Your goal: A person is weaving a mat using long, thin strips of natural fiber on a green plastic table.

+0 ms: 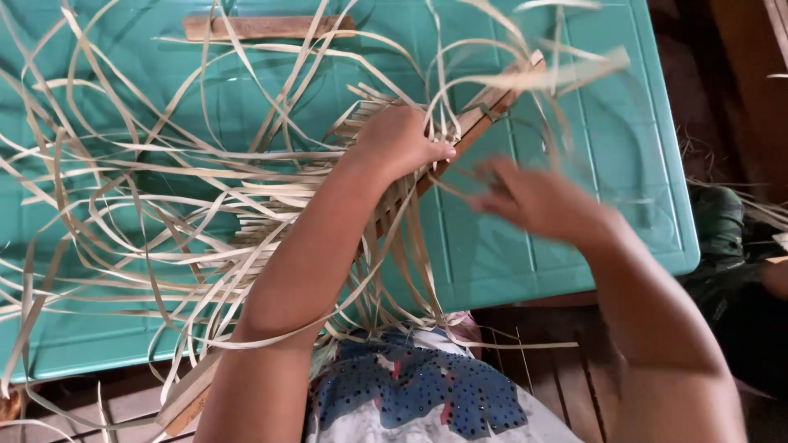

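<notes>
My left hand presses down on a partly woven mat of pale flat strips that lies on a teal plastic table. Its fingers curl over the strips beside a long wooden slat running diagonally under the weave. My right hand is blurred, hovering just right of the slat with fingers pinched on a thin strip that arcs up and away. Loose strip ends spread in every direction from the woven part.
A short wooden bar lies at the table's far edge. Long loose strips cover the left half of the table. A dark wooden floor shows below the table's near edge, and dark cloth lies at right.
</notes>
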